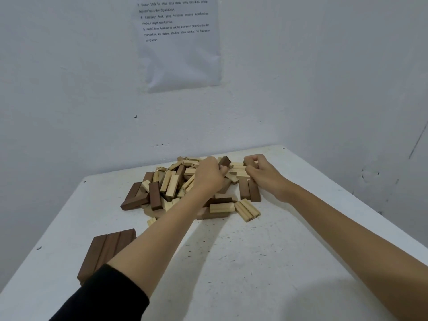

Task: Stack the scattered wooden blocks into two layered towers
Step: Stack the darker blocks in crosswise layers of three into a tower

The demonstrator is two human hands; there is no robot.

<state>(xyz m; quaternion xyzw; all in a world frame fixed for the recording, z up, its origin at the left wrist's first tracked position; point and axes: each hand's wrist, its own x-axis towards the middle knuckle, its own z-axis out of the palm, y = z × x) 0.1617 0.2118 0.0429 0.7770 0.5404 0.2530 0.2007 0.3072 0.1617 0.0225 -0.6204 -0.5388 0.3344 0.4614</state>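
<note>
A loose pile of wooden blocks [185, 186], pale ones and dark brown ones mixed, lies toward the far edge of the white surface [266, 251], close to the wall [69, 89]. Both hands reach into its far side. The left hand [209, 174] has its fingers curled round a dark block [224, 161], whose end sticks up out of the grip above the heap. The right hand [261, 172] rests on the pile's far right part with fingers bent over pale blocks; I cannot tell whether it grips one. Near the left edge of the surface, apart from the pile, three dark blocks [106, 251] lie flat side by side, touching, partly hidden by the left forearm and its black sleeve [104, 297]. A printed sheet of paper [180, 42] hangs on the wall.
</note>
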